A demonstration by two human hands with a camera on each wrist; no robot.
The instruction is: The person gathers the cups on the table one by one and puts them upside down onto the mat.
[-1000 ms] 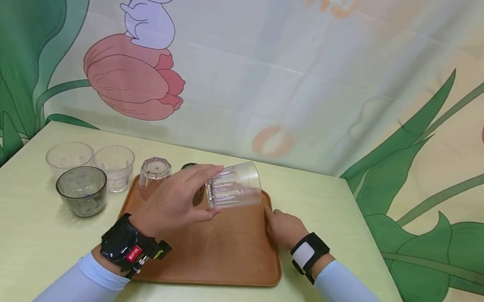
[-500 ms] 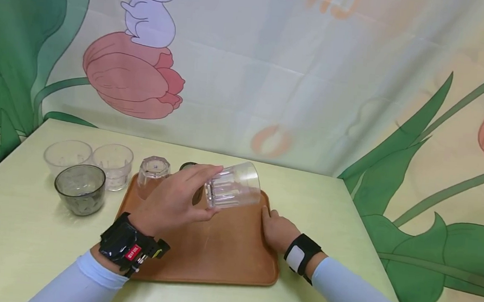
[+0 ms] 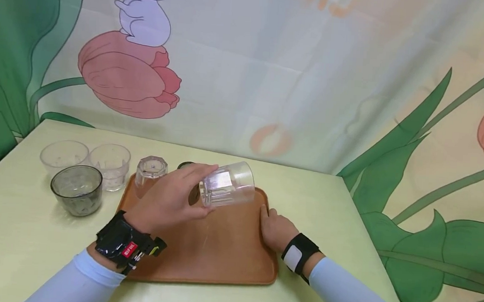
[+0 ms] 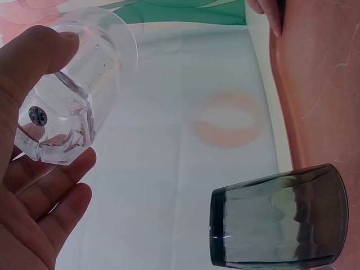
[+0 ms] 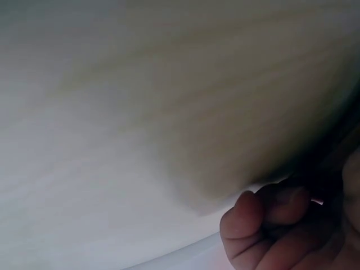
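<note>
My left hand [image 3: 167, 202] holds a clear faceted drinking glass [image 3: 232, 184] by its base, tipped on its side above the brown tray [image 3: 218, 254]. The glass's mouth points right; in the left wrist view a small dark round mark shows on its base. My right hand [image 3: 277, 230] grips the tray's right rim, with the curled fingers [image 5: 242, 216] showing in the right wrist view. An upside-down clear glass [image 3: 152, 167] stands at the tray's back left. Beside it, partly hidden by my left hand, is a smoky grey glass [image 4: 275, 222].
Left of the tray, two clear cups, one at the far left [image 3: 62, 152] and one nearer the tray [image 3: 112, 160], stand mouth up with a smoky grey cup [image 3: 78, 193] in front. A printed curtain [image 3: 230, 75] hangs behind the pale table [image 3: 310, 193].
The head view has shifted slightly. The light falls differently on the tilted glass, now a bright patch on its side. Both hands keep their holds.
</note>
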